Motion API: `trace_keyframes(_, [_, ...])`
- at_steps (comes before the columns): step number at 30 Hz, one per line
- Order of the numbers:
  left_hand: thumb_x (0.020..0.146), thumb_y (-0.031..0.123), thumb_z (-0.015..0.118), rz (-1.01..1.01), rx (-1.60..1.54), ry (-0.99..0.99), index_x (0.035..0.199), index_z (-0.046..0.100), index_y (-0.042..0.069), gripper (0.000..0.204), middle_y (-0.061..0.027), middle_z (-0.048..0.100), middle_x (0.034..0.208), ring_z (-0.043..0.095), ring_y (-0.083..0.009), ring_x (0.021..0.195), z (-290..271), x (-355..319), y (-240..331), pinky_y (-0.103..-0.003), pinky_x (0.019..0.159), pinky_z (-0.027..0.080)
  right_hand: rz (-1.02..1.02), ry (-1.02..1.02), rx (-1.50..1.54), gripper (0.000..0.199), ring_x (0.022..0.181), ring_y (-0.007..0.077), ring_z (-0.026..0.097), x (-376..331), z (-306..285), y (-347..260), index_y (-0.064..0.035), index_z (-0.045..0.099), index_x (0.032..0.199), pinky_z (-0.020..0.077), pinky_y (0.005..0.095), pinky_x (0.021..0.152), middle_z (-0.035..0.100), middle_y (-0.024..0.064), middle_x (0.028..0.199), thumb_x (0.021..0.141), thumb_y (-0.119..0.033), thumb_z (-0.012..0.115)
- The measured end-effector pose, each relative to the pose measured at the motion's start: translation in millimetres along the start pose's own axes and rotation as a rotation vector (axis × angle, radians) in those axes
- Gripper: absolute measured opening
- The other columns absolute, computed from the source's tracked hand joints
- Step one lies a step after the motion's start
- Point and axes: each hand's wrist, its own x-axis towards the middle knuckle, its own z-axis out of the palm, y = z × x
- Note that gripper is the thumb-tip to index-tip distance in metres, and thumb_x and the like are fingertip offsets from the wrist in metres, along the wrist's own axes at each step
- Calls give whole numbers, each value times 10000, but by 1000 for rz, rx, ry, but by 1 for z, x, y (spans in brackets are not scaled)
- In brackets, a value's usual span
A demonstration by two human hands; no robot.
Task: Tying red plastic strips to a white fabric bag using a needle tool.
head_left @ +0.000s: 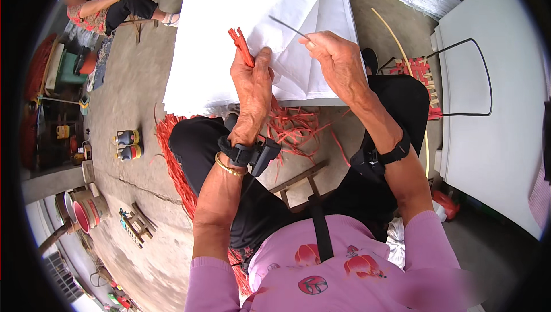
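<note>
Red strip and thin rod held up side by side, just above centre frame

The left hand has its fingers pressed around a red strip that stands upright, slightly tilted to upper left; the right hand pinches a thin dark rod, probably wire, whose long axis slants toward the strip, its free tip nearest the left hand, against a white sack

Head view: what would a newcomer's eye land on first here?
Most likely the two raised hands at centre: the left hand grips a bundle of red strips, and the right hand pinches a thin dark rod. Behind them lies a large white sack, and loose red strips spill over the person's lap and the concrete floor below.
</note>
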Motion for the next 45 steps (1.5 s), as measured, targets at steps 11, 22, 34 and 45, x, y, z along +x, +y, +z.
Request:
trace_keyframes(11, [797,-19,563,555,580,66,929,496,42,160,-85,513,653,513,-167,567,-9,-6,0,-286,563,448,-22,-159,-541,289,529,274,546,-3,-7,-20,-39,600,660,412,365,502,558,76,588,828,-274,583])
trace_keyframes(22, [678,-22,562,1059,842,-314,930,495,46,269,-79,522,662,549,-262,509,-2,-12,-2,-351,444,445,387,-119,-92,600,460,312,506,-6,-6,-9,17,576,579,427,376,540,523,129,490,889,-466,402])
trace_keyframes(34, [655,3,613,833,1120,-105,862,525,97,244,-62,505,803,562,-285,591,-46,-15,17,-365,480,454,323,-164,-208,426,427,128,350,-3,-27,-13,52,486,579,315,325,435,372,87,451,828,-282,571])
trace_keyframes(45, [635,11,585,1030,990,-72,781,489,93,193,-61,452,682,528,-212,499,-7,-21,6,-338,432,416,437,-230,173,557,441,114,392,4,24,-11,18,521,518,335,308,432,425,34,433,868,-415,541])
